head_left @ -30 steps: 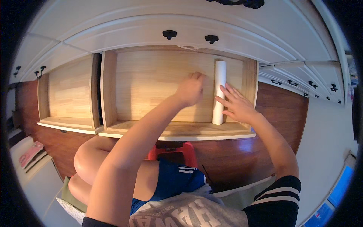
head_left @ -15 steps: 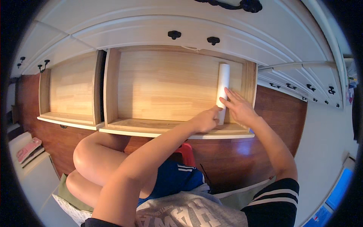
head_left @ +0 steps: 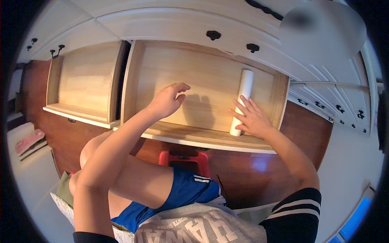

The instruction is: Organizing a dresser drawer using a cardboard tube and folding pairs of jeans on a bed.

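Observation:
A long white roll (head_left: 246,83) lies at the right end of a pulled-out wooden drawer (head_left: 135,89), running from back to front. My right hand (head_left: 253,117) rests on its lower half, fingers spread and lying across it rather than wrapped round. Over the left half of the same drawer hangs my left hand (head_left: 166,101), apart from the roll, its fingers lightly bent and thumb held away, with nothing in it. A shadow of that hand falls on the pale drawer bottom.
A second open drawer (head_left: 83,83) sits to the left. White cabinet fronts with black knobs (head_left: 213,35) rise behind. Below, a red plastic stool (head_left: 198,160) stands on the brown wood floor (head_left: 235,170). At far left, a pink packet (head_left: 30,139) lies on a white surface.
My left hand has left the roll's lower end and moved left over the drawer, its fingers loosened. My right hand stays on the roll, fingers spread wider. The view has shifted slightly.

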A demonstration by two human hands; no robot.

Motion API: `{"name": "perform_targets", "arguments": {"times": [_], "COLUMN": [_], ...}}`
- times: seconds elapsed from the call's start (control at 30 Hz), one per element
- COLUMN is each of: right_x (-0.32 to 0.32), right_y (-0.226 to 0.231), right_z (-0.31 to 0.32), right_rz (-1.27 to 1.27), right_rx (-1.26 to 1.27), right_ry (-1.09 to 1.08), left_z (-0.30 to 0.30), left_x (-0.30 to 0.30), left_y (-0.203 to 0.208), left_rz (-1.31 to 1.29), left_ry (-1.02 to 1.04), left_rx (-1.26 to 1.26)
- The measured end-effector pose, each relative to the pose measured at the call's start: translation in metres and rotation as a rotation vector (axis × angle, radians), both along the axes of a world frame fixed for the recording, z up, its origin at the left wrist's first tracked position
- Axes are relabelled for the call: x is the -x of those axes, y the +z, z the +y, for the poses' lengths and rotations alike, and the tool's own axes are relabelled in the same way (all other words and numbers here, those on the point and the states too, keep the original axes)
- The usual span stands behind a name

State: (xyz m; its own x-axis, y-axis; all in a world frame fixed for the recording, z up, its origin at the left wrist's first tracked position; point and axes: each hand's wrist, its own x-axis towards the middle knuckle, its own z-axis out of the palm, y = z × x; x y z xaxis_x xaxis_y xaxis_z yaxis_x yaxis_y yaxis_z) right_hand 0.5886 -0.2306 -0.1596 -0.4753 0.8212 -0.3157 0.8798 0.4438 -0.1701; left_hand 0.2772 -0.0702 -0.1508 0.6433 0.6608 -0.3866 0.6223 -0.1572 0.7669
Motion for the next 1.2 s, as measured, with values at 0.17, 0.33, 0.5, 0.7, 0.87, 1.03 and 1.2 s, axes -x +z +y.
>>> {"name": "perform_targets", "arguments": {"times": [0.17, 0.33, 0.5, 0.7, 0.87, 1.03, 1.2], "right_x": [0.031, 0.060, 0.106, 0.132, 0.112, 0.072, 0.101], "right_y": [-0.010, -0.032, -0.042, -0.072, -0.042, -0.044, -0.043], "right_z": [0.022, 0.037, 0.052, 0.066, 0.065, 0.061, 0.068], "right_rz": [0.051, 0.000, 0.076, 0.377, 0.408, 0.383, 0.298], "right_rx": [-0.041, -0.172, 0.203, 0.045, 0.232, 0.001, -0.020], "right_ry": [0.062, 0.229, -0.047, 0.059, 0.124, 0.225, 0.244], "left_z": [0.002, -0.013, -0.025, -0.013, -0.010, -0.001, 0.012], "left_x": [-0.014, -0.065, -0.113, -0.104, -0.085, -0.080, -0.076], "left_y": [-0.002, -0.014, -0.023, -0.036, -0.027, -0.024, -0.022], "left_rz": [-0.040, -0.152, -0.132, -0.015, -0.091, -0.131, -0.041], "left_ry": [-0.026, -0.232, -0.418, -0.565, -0.489, -0.454, -0.442], "left_rx": [-0.055, -0.372, -0.614, -0.491, -0.458, -0.422, -0.274]}}
